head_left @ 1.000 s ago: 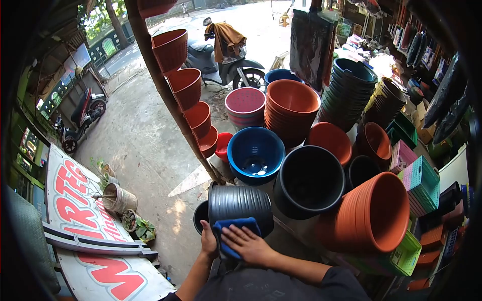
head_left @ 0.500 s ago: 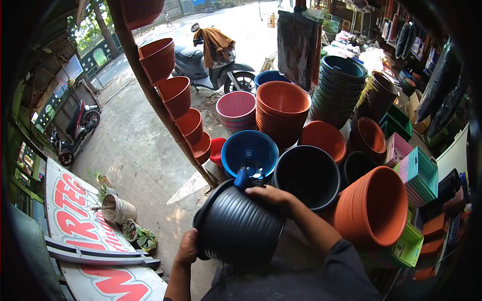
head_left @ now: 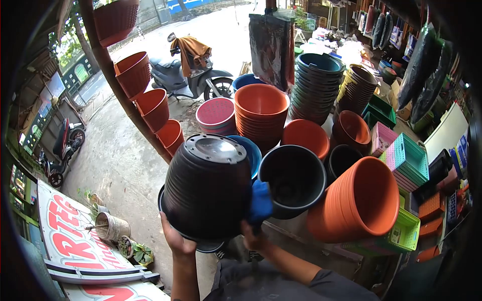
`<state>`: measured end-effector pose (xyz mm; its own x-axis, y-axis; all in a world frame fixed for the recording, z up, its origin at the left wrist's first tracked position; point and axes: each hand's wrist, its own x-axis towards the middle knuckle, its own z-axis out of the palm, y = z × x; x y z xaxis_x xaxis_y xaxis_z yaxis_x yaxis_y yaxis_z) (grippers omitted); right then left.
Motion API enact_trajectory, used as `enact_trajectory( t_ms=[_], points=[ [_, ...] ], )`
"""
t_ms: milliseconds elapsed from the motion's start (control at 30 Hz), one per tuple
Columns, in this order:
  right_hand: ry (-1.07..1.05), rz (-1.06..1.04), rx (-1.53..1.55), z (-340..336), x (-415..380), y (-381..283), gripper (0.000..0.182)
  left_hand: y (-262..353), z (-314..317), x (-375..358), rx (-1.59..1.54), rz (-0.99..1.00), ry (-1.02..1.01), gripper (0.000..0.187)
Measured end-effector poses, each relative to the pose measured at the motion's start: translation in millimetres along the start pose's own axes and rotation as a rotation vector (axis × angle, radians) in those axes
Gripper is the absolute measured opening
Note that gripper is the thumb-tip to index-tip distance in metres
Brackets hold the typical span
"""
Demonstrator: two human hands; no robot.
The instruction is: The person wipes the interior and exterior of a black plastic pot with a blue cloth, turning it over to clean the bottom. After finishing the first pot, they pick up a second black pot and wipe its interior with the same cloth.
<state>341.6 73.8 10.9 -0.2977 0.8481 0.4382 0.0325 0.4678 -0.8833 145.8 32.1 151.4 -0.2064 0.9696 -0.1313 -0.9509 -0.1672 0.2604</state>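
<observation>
Pot (head_left: 203, 188) is upside down right in front of the wearer, base up and leaning a bit, rim low. Left hand (head_left: 176, 239) grips the rim at the near left, thumb showing outside. Right hand (head_left: 254, 238) is closed on a blue cloth (head_left: 260, 201) at the pot's right side (hand is blurred, can't tell if cloth is pressing on the wall). Sign (head_left: 70, 223) with red letters lies off to the left, plants (head_left: 143, 254) beside it.

Just right of the cloth: black tub (head_left: 292, 178), mouth up. Orange stack (head_left: 354, 200) next to that, tipped over toward the right. Blue tub (head_left: 251, 150) sits behind the pot, mostly hidden. Further back, another orange stack (head_left: 260, 118), upright, with the pink tub (head_left: 216, 114) on its left. Planters (head_left: 134, 75) hang down the post (head_left: 103, 65). Scooter (head_left: 188, 75) parked beyond, brown cover (head_left: 192, 52) over its front.
</observation>
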Motion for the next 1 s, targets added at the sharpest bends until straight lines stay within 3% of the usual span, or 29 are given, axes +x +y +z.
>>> enact_trajectory(
  t_ms=[133,200,267,300,333,367,400,467,533,600,667,733,767,800,867,900,967,1000],
  points=[
    [0.254,-0.203,-0.088,-3,40,-81,0.055,-19,-10,11,0.158,-0.004,0.064,0.068],
    [-0.354,-0.631,-0.722,-17,66,-92,0.060,-27,-45,15,-0.080,-0.200,-0.282,0.064],
    [-0.433,-0.669,-0.724,-21,95,-101,0.062,-49,-33,7,0.259,0.089,0.088,0.054],
    [-0.510,-0.702,-0.727,-22,112,-109,0.063,-44,-34,6,0.698,0.168,-0.029,0.055],
    [-0.536,-0.630,-0.676,-30,127,-121,0.056,-39,-34,5,1.136,0.247,-0.142,0.056],
    [-0.603,-0.567,-0.688,-37,143,-126,0.055,-47,-3,-9,0.871,0.190,-0.075,0.055],
    [-0.672,-0.504,-0.701,-44,157,-128,0.054,-41,-3,-10,0.949,0.094,-0.145,0.052],
    [-0.705,-0.397,-0.520,-55,184,-105,0.055,-25,-7,-21,1.085,-0.061,0.068,0.050],
    [-1.005,0.388,-0.152,-83,220,-122,0.053,-14,-5,-31,1.044,-0.052,0.042,0.050],
    [-0.746,0.885,0.050,-107,224,-111,0.050,-8,-4,-39,0.995,-0.044,0.015,0.051],
    [-0.587,1.033,0.515,-121,211,-30,0.044,-3,-5,-44,0.821,0.002,0.027,0.048],
    [-0.452,1.054,1.019,-128,180,23,0.041,-1,-8,-43,0.695,0.019,0.092,0.050],
    [-0.474,0.621,1.056,-122,159,45,0.039,-3,-11,-42,0.567,0.023,0.149,0.051],
    [-0.483,0.629,1.052,-112,140,44,0.039,-5,-12,-39,0.559,0.027,0.157,0.051],
    [0.070,0.442,1.183,-76,106,24,0.041,-11,-14,-30,0.298,0.009,0.168,0.050],
    [0.068,0.447,1.180,-61,95,12,0.041,-16,-14,-26,0.313,0.039,0.197,0.053],
    [0.455,0.513,1.070,-29,75,-7,0.044,-26,-14,-16,0.267,0.061,0.226,0.052],
    [0.503,0.437,0.620,3,48,13,0.051,-30,-16,-12,0.225,0.079,0.260,0.053]
  ],
)
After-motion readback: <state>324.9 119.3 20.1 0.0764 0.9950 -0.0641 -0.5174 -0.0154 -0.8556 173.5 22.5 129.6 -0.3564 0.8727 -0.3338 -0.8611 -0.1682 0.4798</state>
